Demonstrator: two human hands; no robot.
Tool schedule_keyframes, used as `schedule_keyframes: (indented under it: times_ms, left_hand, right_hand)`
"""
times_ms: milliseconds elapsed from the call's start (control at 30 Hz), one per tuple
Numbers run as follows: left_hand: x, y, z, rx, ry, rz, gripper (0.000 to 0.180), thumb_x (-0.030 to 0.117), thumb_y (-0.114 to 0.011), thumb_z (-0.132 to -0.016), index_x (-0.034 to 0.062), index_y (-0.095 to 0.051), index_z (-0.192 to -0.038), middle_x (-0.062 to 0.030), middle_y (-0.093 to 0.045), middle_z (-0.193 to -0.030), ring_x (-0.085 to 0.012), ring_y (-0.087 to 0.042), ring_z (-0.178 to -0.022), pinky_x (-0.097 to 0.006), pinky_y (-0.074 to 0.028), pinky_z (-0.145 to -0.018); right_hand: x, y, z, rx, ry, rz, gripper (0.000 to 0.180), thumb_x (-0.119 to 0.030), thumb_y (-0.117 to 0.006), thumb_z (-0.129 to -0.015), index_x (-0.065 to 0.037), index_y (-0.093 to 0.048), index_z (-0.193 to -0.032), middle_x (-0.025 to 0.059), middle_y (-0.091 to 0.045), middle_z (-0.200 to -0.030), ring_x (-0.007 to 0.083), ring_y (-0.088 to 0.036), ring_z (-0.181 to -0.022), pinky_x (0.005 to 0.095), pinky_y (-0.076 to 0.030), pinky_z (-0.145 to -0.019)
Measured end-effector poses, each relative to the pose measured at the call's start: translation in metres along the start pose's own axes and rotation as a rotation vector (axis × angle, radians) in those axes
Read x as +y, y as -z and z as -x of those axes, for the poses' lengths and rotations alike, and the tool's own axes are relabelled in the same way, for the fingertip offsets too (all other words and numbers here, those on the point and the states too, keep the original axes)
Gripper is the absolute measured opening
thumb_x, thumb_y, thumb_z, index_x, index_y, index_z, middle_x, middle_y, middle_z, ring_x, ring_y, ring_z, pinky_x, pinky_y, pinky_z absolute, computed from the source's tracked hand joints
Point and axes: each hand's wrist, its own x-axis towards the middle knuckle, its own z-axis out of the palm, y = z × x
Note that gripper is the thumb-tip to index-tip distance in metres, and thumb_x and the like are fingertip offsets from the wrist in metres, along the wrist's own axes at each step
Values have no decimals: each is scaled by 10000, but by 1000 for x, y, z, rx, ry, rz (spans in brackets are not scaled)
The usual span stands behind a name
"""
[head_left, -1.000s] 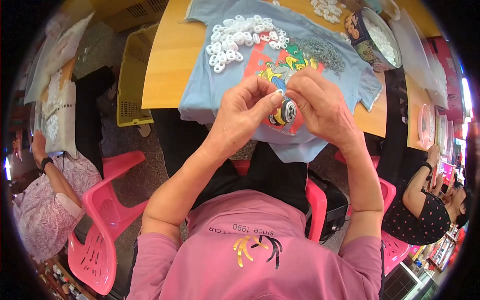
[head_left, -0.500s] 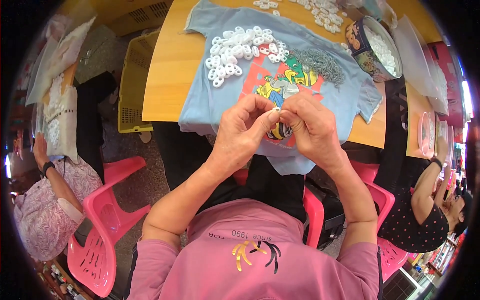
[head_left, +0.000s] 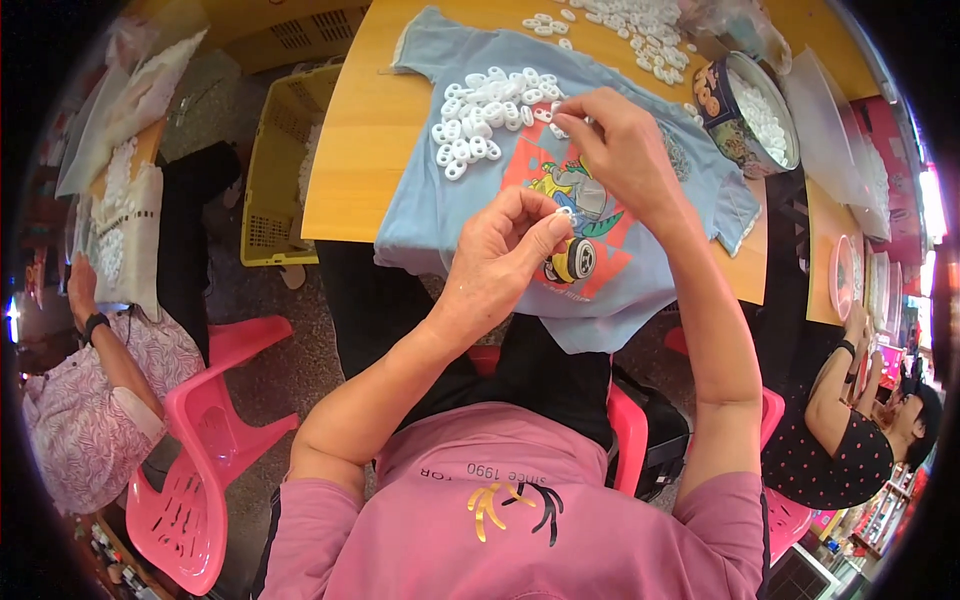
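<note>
A small white plastic two-holed piece (head_left: 566,213) is pinched between the thumb and forefinger of my left hand (head_left: 500,255), above the blue T-shirt (head_left: 425,215) spread over the table edge. Farther out, my right hand (head_left: 622,150) has its fingertips drawn together at the right edge of a heap of similar white pieces (head_left: 490,110). Whatever those fingertips hold, if anything, is too small to tell. Beneath and behind the right hand lies a heap of thin grey bits (head_left: 676,155), mostly covered by it.
Loose white pieces (head_left: 650,35) lie on the wooden table (head_left: 340,170). A round tin (head_left: 730,120) of white pieces stands at the far right. A yellow crate (head_left: 268,200) is on the floor at left. People sit on both sides near pink chairs (head_left: 190,480).
My hands were together at the white piece; now they are apart. The right has moved forward to the heap's edge, while the left keeps the piece. The view has shifted slightly.
</note>
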Motion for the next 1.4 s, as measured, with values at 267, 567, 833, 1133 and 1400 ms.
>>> schedule_keyframes:
  times_ms: [267, 567, 833, 1133, 1400]
  left_hand:
    - [-2, -1, 0, 24, -38, 13, 132, 125, -604, -965, 0, -568, -987, 2, -608, -840, -47, -559, -774, -208, -469, -692]
    - [-6, 0, 1, 45, -56, 120, 132, 124, -603, -967, 4, -570, -1008, -19, -626, -894, -65, -584, -815, -221, -481, -738]
    - [-15, -5, 3, 110, -220, 223, 140, 109, -605, -966, 15, -572, -1064, -76, -612, -1159, -108, -588, -1003, -263, -465, -911]
    - [-13, -7, 2, 107, -218, 229, 123, 114, -594, -971, 26, -577, -1055, -113, -631, -1206, -107, -584, -1019, -267, -451, -933]
    - [-18, -2, 1, 121, -218, 230, 126, 116, -607, -965, 27, -586, -1052, -92, -637, -1184, -98, -572, -1031, -267, -443, -937]
  right_hand:
    - [-2, -25, -13, -51, 99, 210, 209, -236, -701, -838, -70, -694, -965, 96, -638, -897, 311, -623, -781, 392, -487, -697]
    - [-28, 4, 11, -136, -407, -504, 238, -184, -662, -913, -27, -694, -1090, 13, -640, -853, 80, -528, -652, 219, -440, -603]
    - [-37, 22, 50, -151, -656, -1175, 264, -153, -616, -955, 6, -643, -1165, 13, -633, -864, 52, -538, -665, 210, -483, -614]
    - [-41, 7, 71, 121, -256, -584, 184, -84, -641, -930, 25, -650, -1078, 35, -644, -934, 80, -602, -750, 221, -505, -653]
    - [-40, -6, 78, 180, -226, -689, 188, -76, -666, -912, 12, -647, -1078, 43, -652, -1014, 95, -625, -915, 226, -520, -688]
